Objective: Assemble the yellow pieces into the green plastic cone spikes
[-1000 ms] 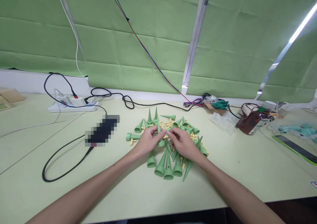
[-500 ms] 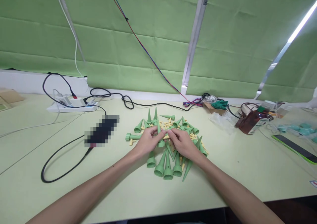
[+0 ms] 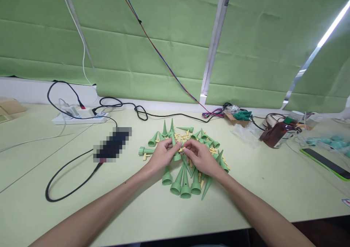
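Observation:
My left hand [image 3: 162, 153] is closed round a hollow green plastic spike [image 3: 177, 156], its wide open end toward me and its tip pointing away. A small yellow plastic valve [image 3: 182, 149] sits at the side of this spike, between the two hands. My right hand [image 3: 201, 156] pinches at the valve with thumb and forefinger; whether the valve is seated in the spike I cannot tell. Around and under both hands lie several more green spikes [image 3: 185, 191], and loose yellow valves [image 3: 144, 156] are scattered among them.
A power strip [image 3: 80, 119] with plugs and black cables is at the back left, near a pixelated dark object [image 3: 113, 145]. To the right are a brown bottle [image 3: 280, 133], a clear plastic bag [image 3: 247, 134] and a green-edged phone [image 3: 325, 163]. The table's front edge runs below my forearms.
My right fingers have shifted up and round the yellow valve, showing more of it. The spike in my left hand leans slightly further left.

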{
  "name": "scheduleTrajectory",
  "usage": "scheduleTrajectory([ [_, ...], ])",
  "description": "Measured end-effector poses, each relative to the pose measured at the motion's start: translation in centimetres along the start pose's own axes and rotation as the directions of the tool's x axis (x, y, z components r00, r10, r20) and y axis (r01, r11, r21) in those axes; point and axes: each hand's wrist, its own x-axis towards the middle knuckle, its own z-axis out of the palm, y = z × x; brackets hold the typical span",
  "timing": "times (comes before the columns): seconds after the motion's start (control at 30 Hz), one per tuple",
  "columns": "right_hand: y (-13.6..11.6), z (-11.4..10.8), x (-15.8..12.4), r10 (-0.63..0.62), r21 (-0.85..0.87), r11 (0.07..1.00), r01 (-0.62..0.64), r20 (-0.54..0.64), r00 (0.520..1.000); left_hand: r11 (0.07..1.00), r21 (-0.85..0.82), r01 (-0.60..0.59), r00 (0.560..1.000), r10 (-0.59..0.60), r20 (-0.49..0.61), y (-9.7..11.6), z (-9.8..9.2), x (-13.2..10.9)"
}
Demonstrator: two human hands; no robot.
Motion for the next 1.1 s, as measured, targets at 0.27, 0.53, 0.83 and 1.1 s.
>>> scheduleTrajectory([
  [0.27, -0.17, -0.01, 0.0, 0.018, -0.113, 0.993, -0.02, -0.022, 1.0, 1.0, 0.006, 0.002, 0.999, -0.002, 0.036, 0.49, 0.11, -0.28],
  [0.53, 0.5, 0.18, 0.19, -0.023, -0.255, 0.967, 0.006, -0.063, 0.998, 0.999, 0.051, -0.002, 0.998, -0.001, 0.059, 0.36, 0.12, -0.34],
  [0.83, -0.14, 0.01, 0.08, -0.007, -0.115, 0.993, 0.0, -0.056, 0.998, 0.999, 0.054, -0.003, 0.999, 0.001, 0.038, 0.03, 0.03, -0.15],
  [1.1, 0.16, 0.04, -0.04, -0.005, -0.072, 0.997, 0.006, 0.014, 1.0, 1.0, 0.009, -0.001, 1.0, 0.001, 0.027, -0.12, 0.17, -0.19],
])
